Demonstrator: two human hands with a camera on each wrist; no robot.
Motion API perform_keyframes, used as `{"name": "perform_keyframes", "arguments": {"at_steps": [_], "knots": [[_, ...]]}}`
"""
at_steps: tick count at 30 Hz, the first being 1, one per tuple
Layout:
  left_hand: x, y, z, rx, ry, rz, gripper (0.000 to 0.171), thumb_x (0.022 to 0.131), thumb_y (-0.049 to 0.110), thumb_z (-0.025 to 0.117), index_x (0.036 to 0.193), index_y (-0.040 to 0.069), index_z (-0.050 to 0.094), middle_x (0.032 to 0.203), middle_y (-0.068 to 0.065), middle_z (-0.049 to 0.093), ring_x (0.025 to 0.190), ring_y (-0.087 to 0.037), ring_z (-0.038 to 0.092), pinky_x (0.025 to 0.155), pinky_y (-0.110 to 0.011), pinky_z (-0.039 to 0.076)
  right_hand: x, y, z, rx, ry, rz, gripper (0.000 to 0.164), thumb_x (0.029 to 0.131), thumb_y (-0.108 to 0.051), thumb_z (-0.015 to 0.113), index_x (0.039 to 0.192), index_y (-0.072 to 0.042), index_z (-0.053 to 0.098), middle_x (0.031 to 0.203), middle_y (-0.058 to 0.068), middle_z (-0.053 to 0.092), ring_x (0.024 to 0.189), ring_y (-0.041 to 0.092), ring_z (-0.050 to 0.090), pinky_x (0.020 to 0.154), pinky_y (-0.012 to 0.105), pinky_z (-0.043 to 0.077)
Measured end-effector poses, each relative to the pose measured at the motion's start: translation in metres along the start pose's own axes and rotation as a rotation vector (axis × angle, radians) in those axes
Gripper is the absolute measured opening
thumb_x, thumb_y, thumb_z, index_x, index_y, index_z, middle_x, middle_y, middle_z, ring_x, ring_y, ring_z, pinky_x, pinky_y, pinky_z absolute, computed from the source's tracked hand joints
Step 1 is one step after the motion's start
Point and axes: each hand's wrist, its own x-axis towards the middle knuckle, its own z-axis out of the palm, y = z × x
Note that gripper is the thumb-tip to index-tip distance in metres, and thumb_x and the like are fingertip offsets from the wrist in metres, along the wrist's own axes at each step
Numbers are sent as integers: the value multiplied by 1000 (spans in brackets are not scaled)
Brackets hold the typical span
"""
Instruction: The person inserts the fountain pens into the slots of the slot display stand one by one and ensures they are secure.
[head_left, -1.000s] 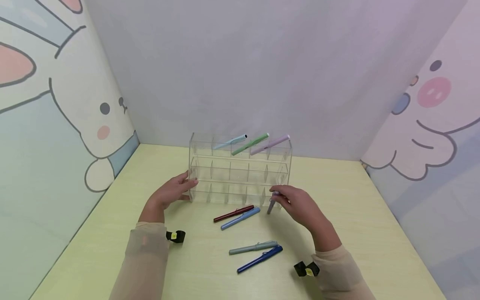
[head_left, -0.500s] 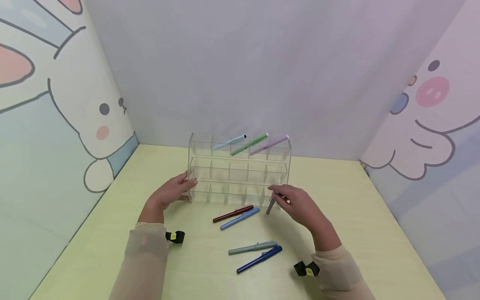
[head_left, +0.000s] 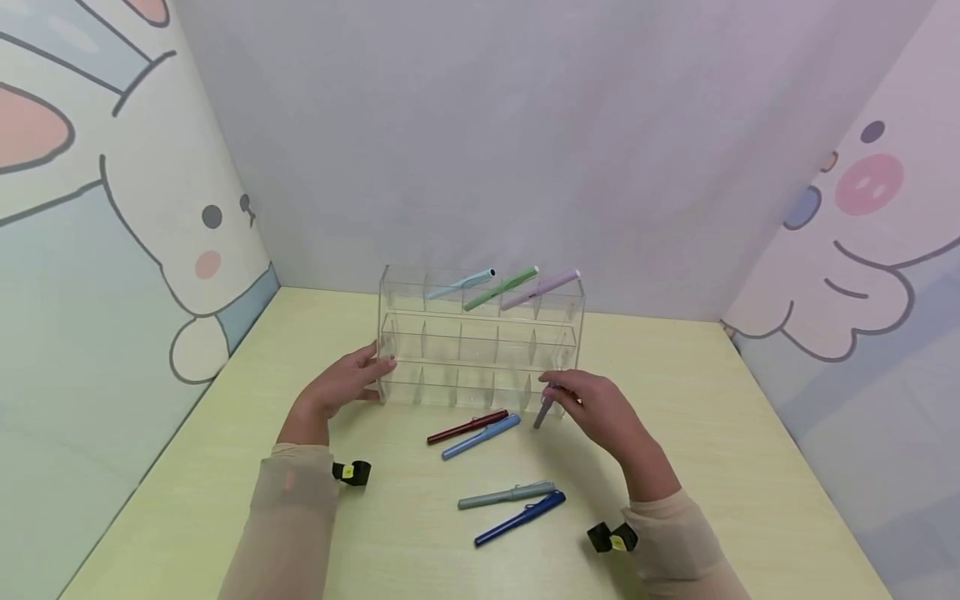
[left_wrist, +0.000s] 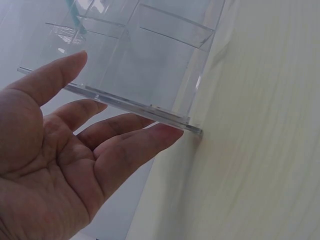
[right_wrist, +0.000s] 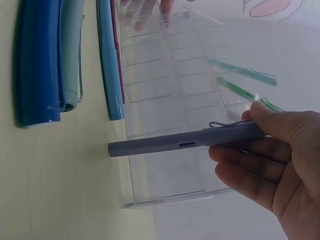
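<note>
My right hand (head_left: 596,407) pinches a capped grey-violet fountain pen (right_wrist: 160,145) between thumb and fingers, near its clip end. The pen slants at the front right corner of a clear three-tier display rack (head_left: 480,350), its free end pointing down toward the table. At the rack's left side, my left hand (head_left: 343,382) rests with thumb in front and extended fingers (left_wrist: 125,157) against the outer side panel edge. Along the rack's top tier lie a light blue pen (head_left: 459,284), a green pen (head_left: 500,289) and a lilac pen (head_left: 540,290).
On the pale wooden table (head_left: 405,533), a dark red pen (head_left: 467,427) and a light blue pen (head_left: 480,437) lie in front of the rack. Nearer me are a grey-green pen (head_left: 506,495) and a dark blue pen (head_left: 519,518). A grey wall (head_left: 480,150) stands behind.
</note>
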Motion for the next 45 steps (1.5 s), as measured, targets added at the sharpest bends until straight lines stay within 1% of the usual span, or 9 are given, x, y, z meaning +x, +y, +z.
{"name": "perform_keyframes", "arguments": {"at_steps": [8, 12, 16, 21, 26, 29, 32, 38, 45], "knots": [[6, 2, 8, 7, 15, -10, 87, 96, 56, 54, 160, 20, 7, 161, -14, 24, 137, -39, 44, 111, -58, 35, -1, 11, -12, 18, -100, 128, 29, 100, -25, 59, 127, -18, 64, 109, -2, 70, 87, 11, 64, 75, 34, 55], [13, 3, 10, 12, -2, 1, 82, 98, 53, 53, 159, 22, 9, 162, -13, 21, 140, -36, 39, 107, -54, 42, -1, 13, -20, 67, -108, 137, 26, 100, -23, 58, 125, -18, 63, 104, -5, 70, 84, 9, 62, 69, 30, 53], [16, 5, 11, 14, 0, 15, 80, 98, 51, 53, 159, 22, 10, 163, -13, 18, 143, -35, 36, 105, -52, 45, 9, 6, -25, 153, -9, 75, 21, 100, -23, 59, 120, -17, 63, 100, -6, 69, 79, 10, 60, 65, 27, 51], [17, 5, 9, 16, 1, -6, 80, 99, 51, 52, 159, 24, 9, 163, -13, 19, 139, -38, 41, 110, -56, 37, 34, -8, -27, 251, 173, -27, 19, 99, -23, 60, 117, -18, 64, 97, -4, 68, 78, 11, 64, 64, 20, 51], [18, 4, 8, 11, 0, 2, 76, 99, 51, 51, 159, 25, 11, 163, -12, 21, 141, -37, 39, 106, -55, 42, 63, -19, -19, 411, 369, -99, 21, 98, -16, 61, 117, -11, 67, 98, 5, 70, 83, 18, 69, 69, 19, 55], [17, 4, 8, 16, 11, 2, 78, 98, 52, 52, 159, 25, 11, 162, -13, 22, 141, -36, 38, 105, -53, 44, 79, -22, -7, 538, 420, -89, 21, 98, -15, 61, 117, -9, 67, 101, 10, 69, 88, 24, 70, 77, 22, 57], [16, 4, 7, 22, 16, -1, 80, 97, 54, 53, 159, 24, 11, 162, -13, 23, 141, -36, 38, 106, -53, 44, 90, -23, 8, 595, 407, -46, 22, 98, -17, 61, 118, -9, 67, 103, 11, 69, 91, 25, 69, 79, 23, 57], [14, 4, 7, 27, 13, -6, 82, 96, 56, 53, 159, 24, 11, 161, -13, 24, 142, -35, 37, 105, -52, 45, 98, -24, 33, 556, 283, 31, 22, 98, -24, 61, 116, -12, 68, 106, 6, 69, 92, 20, 68, 76, 21, 55], [11, 7, 4, 22, 7, 7, 79, 98, 53, 52, 159, 24, 11, 161, -13, 26, 142, -36, 36, 106, -54, 43, 105, -29, 35, 474, 172, 56, 25, 100, -32, 58, 118, -18, 67, 104, 3, 68, 86, 15, 62, 74, 30, 53]]}}
